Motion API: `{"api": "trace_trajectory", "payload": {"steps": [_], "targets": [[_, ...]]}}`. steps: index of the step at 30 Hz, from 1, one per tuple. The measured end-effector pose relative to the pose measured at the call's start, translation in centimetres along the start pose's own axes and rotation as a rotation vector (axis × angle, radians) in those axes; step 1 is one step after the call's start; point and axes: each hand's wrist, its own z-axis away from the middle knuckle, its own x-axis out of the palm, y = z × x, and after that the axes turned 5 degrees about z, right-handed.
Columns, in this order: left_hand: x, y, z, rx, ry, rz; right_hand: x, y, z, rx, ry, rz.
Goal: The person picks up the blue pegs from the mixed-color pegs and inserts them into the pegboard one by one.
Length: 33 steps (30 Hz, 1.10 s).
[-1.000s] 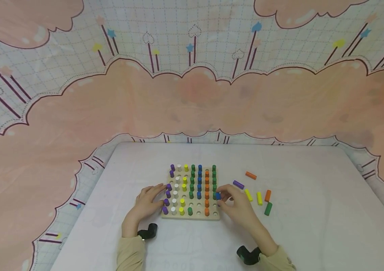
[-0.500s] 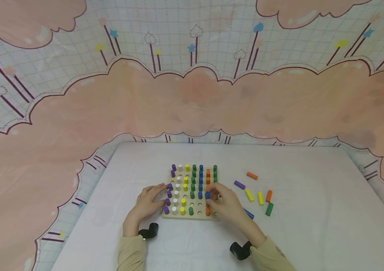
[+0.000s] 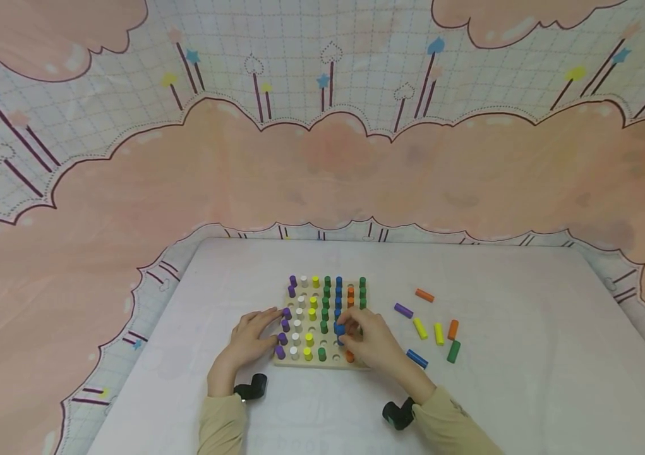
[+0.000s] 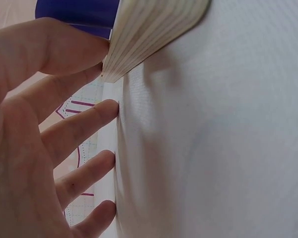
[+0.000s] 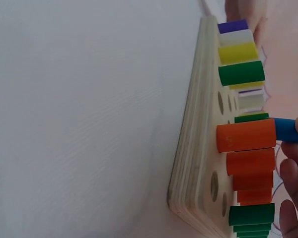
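Note:
A wooden pegboard with upright coloured pegs lies on the white table. My right hand pinches a blue peg over the near part of the blue column, its lower end hidden behind an orange peg in the right wrist view. My left hand rests at the board's left side, by the purple pegs. In the left wrist view, the left thumb touches the board's edge, and the other fingers are spread with their tips against the white tabletop.
Right of the board lie loose pegs: a blue one, a green one, a purple one, two yellow, and two orange, one farther back. A patterned cloth hangs behind the table.
My right hand has moved left from the board's right edge to the blue column, carrying the blue peg. The loose blue peg beside the right forearm has come into view. My left hand stays put.

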Motion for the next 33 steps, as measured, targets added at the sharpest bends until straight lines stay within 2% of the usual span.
{"api": "trace_trajectory", "payload": {"steps": [5,11,23,33], "targets": [[0.1,-0.1,0.0,-0.001,0.004,0.001,0.4,0.3,-0.2,0.015,-0.011,0.077],[0.1,-0.2,-0.1,0.012,0.013,0.003,0.7,0.2,-0.3,0.041,-0.023,0.117],[0.2,-0.1,-0.1,-0.001,0.011,-0.006,1.2,0.6,-0.6,-0.005,-0.036,0.259],[0.1,0.0,-0.2,-0.015,0.009,-0.001,1.3,0.5,-0.6,-0.007,-0.035,0.265]]}}
